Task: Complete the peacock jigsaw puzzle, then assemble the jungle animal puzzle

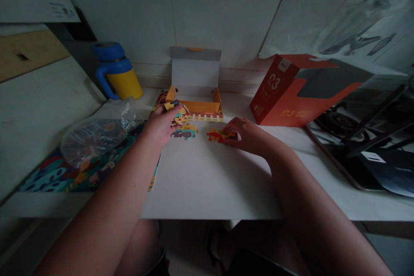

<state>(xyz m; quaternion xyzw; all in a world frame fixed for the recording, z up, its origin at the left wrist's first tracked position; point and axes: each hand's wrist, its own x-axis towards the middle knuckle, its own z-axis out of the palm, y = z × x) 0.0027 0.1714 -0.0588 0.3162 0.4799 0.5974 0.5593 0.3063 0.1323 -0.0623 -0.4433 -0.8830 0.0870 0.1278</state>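
While the left hand pinches several puzzle pieces, the right hand, half curled, holds a red-orange piece. Better keep it flat, pressing lightly.

The number 23 stands on the red-orange box, on its narrow side and its front

Here's the white counter, bearing a blue-and-yellow jug, a red-orange box, puzzle pieces and a colourful printed sheet!
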